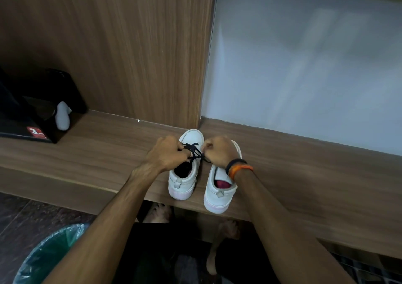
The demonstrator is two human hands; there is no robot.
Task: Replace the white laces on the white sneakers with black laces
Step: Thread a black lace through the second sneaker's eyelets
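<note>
Head view, left hand (167, 153) and right hand (219, 151) pinching black lace (194, 151) between them

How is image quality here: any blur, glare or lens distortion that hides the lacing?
Head view: dim, soft indoor light; wide-angle bend in the shelf edge; smeared sheen on the pale wall panel; left hand, right hand and black lace fairly sharp, though eyelet detail is too small to read.

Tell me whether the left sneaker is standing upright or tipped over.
Upright. The left sneaker stands on its sole on the wooden shelf, opening facing up, with the black lace across its top.
</note>
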